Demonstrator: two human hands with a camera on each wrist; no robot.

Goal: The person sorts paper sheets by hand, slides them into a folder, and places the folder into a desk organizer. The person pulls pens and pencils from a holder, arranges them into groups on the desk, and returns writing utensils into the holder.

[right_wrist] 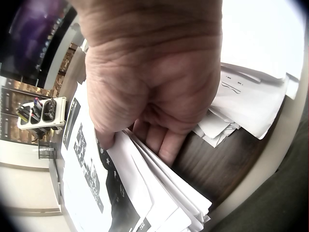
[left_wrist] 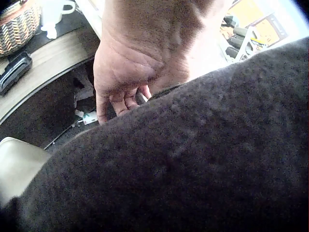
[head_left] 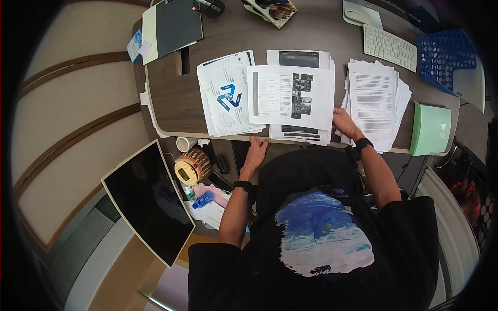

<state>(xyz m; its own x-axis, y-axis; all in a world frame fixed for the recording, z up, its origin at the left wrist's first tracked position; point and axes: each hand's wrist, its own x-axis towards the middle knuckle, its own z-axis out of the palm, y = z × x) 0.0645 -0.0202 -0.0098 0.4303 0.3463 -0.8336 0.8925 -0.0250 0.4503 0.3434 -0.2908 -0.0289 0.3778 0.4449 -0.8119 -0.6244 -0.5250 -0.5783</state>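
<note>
W/ your R hand [head_left: 346,123] pinching the mid paper stack [head_left: 282,98] on the desk [head_left: 228,36], thumb atop, fingers under, & L hand [head_left: 254,154] fingers loosely apart nearby, grip all sheets evenly so none slip.

This looks like an office, or a desk set up for office work: stacks of printed papers [head_left: 372,98] lie across a wooden desk [head_left: 176,103], with a white keyboard [head_left: 390,47] and a mouse [head_left: 358,15] towards its far side. A pen holder [head_left: 278,10], a dark folder [head_left: 179,26], a green folder [head_left: 431,128] and a blue basket [head_left: 447,57] share the desktop, and a dark-screened monitor [head_left: 150,202] stands at the left.
</note>
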